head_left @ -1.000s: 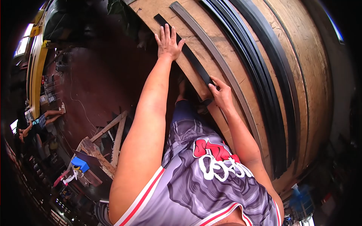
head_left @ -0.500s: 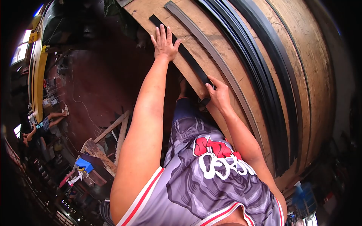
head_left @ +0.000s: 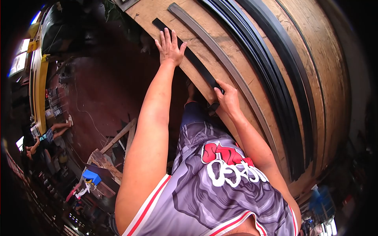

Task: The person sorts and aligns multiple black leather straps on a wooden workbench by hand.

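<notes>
A flat black strip [head_left: 198, 66] is laid along the edge of a plywood tabletop [head_left: 328, 70], with a grey-brown strip [head_left: 220, 54] just beside it and a bundle of long dark strips [head_left: 264, 65] farther across. The strip's far part is covered by the left hand [head_left: 170, 51], which is spread flat, with nothing gripped. Its near part is pinched between the thumb and forefinger of the right hand [head_left: 228, 98]; how firmly cannot be told. Beyond that pinch, the strip is hidden by the right hand. A dark curled piece [head_left: 213, 106] is seen at the tabletop's edge; whether it is joined to the strip cannot be made out. For a steady hold, pressure is best spread evenly through the left fingers, and the pinch is best aligned with the strip, so that twisting is avoided.
</notes>
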Tool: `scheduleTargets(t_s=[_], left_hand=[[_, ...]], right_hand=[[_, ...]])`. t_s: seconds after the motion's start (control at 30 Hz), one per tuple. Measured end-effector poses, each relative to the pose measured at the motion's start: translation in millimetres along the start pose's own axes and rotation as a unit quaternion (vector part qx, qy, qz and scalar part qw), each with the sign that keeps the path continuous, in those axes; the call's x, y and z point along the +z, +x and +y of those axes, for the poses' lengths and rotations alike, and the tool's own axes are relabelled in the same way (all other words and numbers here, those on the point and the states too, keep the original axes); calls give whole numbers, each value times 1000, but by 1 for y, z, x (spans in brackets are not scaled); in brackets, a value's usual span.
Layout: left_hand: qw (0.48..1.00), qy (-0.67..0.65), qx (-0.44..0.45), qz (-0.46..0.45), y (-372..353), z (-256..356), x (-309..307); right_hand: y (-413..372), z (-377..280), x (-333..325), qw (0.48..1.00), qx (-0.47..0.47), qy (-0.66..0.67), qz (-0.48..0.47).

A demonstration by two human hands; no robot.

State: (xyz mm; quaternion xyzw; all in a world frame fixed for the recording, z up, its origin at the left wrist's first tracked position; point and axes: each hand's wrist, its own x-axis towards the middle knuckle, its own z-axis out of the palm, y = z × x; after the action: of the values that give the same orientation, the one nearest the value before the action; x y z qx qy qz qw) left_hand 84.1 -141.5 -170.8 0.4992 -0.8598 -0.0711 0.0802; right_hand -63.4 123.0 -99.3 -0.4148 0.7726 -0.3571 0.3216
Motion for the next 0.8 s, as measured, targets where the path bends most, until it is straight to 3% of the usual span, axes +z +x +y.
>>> scheduleTargets(t_s=[0.2,0.43,0.5,0.57,0.63,0.8], left_hand=[[1000,0,4,-2,-2,13,-3],[998,-52,43,16,-12,6,5],[989,-69,129,34,-31,28,-3],[943,-137,299,-45,-62,61,-22],[884,-165,413,-145,-92,85,-38],[832,-48,516,-198,-93,85,-39]], right_hand=[[-3,7,-6,999,-24,-24,25],[-7,4,2,999,20,-30,13],[-13,1,-5,999,25,-21,21],[-19,-1,-15,999,29,-20,25],[-23,-3,-22,999,41,-21,22],[-27,-2,-34,998,52,-27,27]])
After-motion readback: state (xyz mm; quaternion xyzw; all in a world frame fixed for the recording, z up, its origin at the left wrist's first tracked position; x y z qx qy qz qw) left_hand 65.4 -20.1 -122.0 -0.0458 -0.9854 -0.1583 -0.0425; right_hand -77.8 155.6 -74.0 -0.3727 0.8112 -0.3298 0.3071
